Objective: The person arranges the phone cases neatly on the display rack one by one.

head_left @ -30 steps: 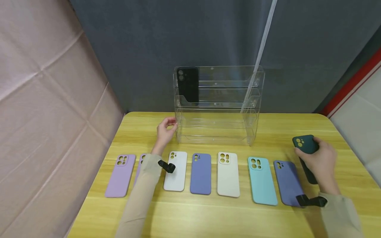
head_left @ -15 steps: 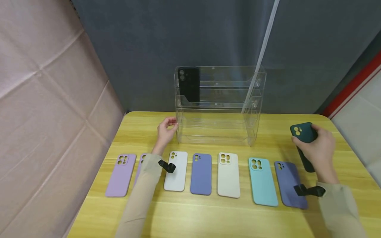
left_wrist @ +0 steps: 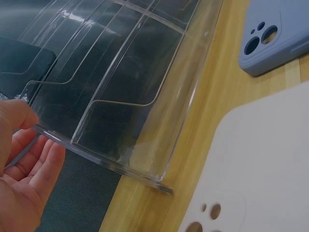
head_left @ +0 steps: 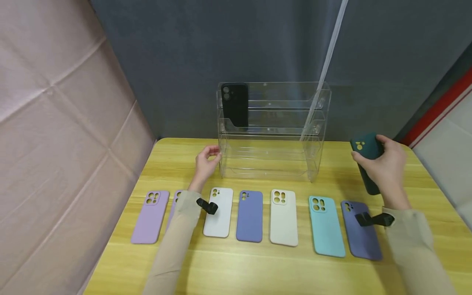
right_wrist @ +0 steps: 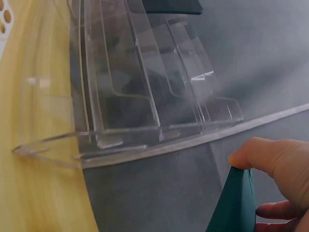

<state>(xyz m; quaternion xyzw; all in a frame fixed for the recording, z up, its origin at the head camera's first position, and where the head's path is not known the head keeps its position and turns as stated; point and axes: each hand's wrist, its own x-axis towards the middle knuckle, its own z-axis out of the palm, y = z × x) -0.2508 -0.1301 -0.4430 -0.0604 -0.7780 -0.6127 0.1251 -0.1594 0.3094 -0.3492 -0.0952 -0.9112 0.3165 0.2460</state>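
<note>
My right hand (head_left: 387,166) grips a dark green phone case (head_left: 370,151) by its long edges, raised above the table's right side, cutouts at the top left. In the right wrist view the thumb lies on the edge of this green case (right_wrist: 236,200). At the clear stepped display rack (head_left: 271,164), my left hand (head_left: 206,162) pinches the left side panel between thumb and fingers; the left wrist view shows those fingers (left_wrist: 41,162) at the panel's edge. A black phone case (head_left: 235,104) stands in the rack's top tier at the left.
Along the table's front lie several phone cases: lilac (head_left: 150,219), a second lilac half hidden by my left sleeve, white (head_left: 221,221), periwinkle (head_left: 249,219), cream (head_left: 283,221), turquoise (head_left: 327,229) and dark periwinkle (head_left: 365,241). A grey curtain (head_left: 166,73) hangs behind the table.
My right hand has lifted the dark green case up and away from the front row, toward the table's back and slightly left. The left hand has stayed on the rack.
</note>
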